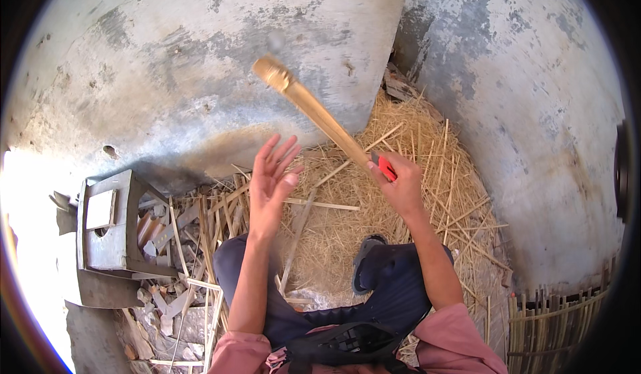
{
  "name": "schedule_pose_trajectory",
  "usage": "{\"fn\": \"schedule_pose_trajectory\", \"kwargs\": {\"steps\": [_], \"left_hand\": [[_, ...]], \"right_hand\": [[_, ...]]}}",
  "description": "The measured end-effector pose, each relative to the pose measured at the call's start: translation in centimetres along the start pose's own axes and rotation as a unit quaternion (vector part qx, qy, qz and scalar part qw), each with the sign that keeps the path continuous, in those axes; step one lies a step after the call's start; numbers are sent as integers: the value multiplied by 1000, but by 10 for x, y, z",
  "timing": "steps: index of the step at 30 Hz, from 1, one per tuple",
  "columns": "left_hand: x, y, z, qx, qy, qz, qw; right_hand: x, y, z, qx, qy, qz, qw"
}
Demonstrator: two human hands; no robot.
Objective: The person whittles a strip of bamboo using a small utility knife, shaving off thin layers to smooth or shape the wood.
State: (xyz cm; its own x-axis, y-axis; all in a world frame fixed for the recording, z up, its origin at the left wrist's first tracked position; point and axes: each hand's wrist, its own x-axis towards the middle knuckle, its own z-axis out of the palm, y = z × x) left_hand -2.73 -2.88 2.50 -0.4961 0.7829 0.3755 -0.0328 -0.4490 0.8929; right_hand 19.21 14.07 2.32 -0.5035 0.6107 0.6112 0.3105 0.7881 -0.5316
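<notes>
My right hand point(402, 185) is closed around the lower end of a split length of bamboo point(320, 117). The bamboo slants up and to the left, with a thick node near its far end. In the same hand is a small red and black tool point(385, 167), partly hidden by my fingers, so its kind does not show. My left hand point(272, 180) is raised to the left of the bamboo, fingers spread and palm bare, touching nothing.
Straw-like shavings and thin strips point(441, 173) cover the floor ahead and to the right. A worn wooden stool point(107, 234) stands left among wood scraps and rubble. Weathered walls point(220, 47) rise in front and right. A slatted basket or fence point(554, 330) sits lower right.
</notes>
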Motion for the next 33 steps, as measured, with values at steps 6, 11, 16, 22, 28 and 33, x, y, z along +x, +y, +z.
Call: {"fn": "schedule_pose_trajectory", "kwargs": {"steps": [6,11,16,22,28,33], "left_hand": [[-8,-18,9,119,-72,-95,986],[-14,-29,7,239,-180,-159,941],[-19,-30,11,259,-230,-187,919],[-22,-27,7,263,-287,-219,895],[-20,-16,27,66,-284,-359,887],[-24,-38,23,107,-206,-257,938]], "right_hand": [[-12,-24,25,94,-71,90,989],[-13,-35,27,191,-86,169,963],[-12,-17,28,304,-22,240,922],[6,-1,5,372,94,318,867],[11,19,-10,384,157,325,850],[14,14,-16,263,79,259,926]]}}
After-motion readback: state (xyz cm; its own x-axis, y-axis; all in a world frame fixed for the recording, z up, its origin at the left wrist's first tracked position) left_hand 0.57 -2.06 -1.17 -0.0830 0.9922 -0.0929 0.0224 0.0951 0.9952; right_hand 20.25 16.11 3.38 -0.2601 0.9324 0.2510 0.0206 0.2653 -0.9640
